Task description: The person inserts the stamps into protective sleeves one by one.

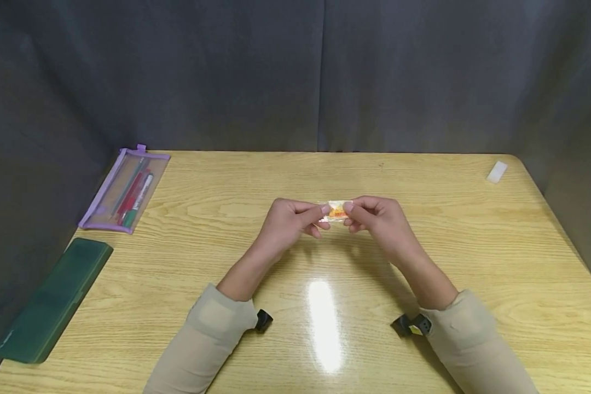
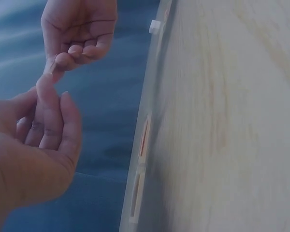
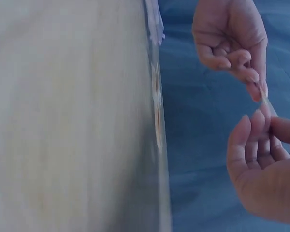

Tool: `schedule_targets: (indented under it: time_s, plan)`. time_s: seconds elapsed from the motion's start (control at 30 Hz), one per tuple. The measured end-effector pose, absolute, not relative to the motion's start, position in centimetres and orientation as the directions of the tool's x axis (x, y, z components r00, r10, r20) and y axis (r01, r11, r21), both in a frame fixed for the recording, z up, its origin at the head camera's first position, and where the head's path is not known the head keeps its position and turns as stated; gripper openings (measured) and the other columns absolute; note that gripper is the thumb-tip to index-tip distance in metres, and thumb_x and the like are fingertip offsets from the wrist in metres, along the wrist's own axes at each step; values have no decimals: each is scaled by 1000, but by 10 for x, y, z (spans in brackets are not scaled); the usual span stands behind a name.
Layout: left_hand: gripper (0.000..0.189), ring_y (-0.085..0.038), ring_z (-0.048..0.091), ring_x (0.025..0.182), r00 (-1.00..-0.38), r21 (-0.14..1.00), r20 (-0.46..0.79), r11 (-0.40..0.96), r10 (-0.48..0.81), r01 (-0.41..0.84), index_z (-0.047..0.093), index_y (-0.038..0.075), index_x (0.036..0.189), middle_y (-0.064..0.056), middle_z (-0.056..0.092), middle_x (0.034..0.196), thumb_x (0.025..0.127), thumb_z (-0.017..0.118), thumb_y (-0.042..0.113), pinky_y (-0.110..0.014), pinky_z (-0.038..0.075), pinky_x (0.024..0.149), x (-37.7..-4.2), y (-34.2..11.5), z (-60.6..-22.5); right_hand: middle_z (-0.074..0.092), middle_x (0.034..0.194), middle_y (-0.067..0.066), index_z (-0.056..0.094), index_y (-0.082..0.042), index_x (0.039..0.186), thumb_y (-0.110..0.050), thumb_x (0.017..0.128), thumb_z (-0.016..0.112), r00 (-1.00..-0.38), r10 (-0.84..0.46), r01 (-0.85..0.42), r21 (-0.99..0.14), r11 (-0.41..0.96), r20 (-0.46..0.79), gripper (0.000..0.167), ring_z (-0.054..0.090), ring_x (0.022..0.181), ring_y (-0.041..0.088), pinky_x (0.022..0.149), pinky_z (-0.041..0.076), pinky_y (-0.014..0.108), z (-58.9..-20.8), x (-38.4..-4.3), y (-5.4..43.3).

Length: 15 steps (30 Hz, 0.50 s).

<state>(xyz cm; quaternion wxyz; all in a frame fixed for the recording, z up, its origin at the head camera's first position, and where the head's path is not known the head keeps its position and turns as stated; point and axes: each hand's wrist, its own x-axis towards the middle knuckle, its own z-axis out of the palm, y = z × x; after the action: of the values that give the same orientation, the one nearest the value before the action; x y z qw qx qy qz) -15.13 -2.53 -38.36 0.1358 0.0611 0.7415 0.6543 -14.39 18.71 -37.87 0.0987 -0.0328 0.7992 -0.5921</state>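
A small shiny packet [image 1: 337, 210] with yellow and orange print is held flat above the middle of the table. My left hand [image 1: 288, 221] pinches its left end, thumb on top and fingers beneath. The other end is pinched the same way by my right hand [image 1: 381, 219]. Seen from the left wrist, the fingertips of both hands nearly meet, and the packet is mostly hidden behind them. In the right wrist view only a thin edge of the packet [image 3: 265, 99] shows between the hands.
On the left of the wooden table [image 1: 473, 246] lies a mesh zip pouch [image 1: 102, 187] with purple edging and pens inside. Nearer me is a long dark green case [image 1: 59, 298]. A small white block [image 1: 497, 172] lies at the far right corner. Dark curtains [image 1: 226, 76] surround the table.
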Motion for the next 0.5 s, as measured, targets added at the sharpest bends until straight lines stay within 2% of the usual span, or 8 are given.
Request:
schedule_targets:
  time_s: [0.17,0.37,0.5]
  plan:
    - [23,-39,70,69,-960,993,-98,88,263,-78,82,6,100,-7,78,78,96,72,27,-32,62,73,-150,-24,-384,65,79,-5,73,-3,104,-34,99,67,-983,-144,71,-953,296,-118,32,66,78,16,86,57,32,-381,-144,187]
    - [25,-19,68,60,-952,994,-92,87,291,-69,81,4,101,-4,77,77,94,74,27,-32,62,74,-150,-23,-384,61,73,-6,70,-3,90,-33,96,72,-980,-155,76,-952,296,-127,30,60,80,17,85,49,34,-379,-144,189]
    - [26,-17,69,61,-949,992,-92,109,301,-62,82,6,97,-4,77,78,94,74,30,-31,61,77,-150,-22,-385,58,69,-5,66,-8,80,-33,95,72,-977,-167,78,-950,301,-133,30,55,86,19,83,45,35,-380,-145,190]
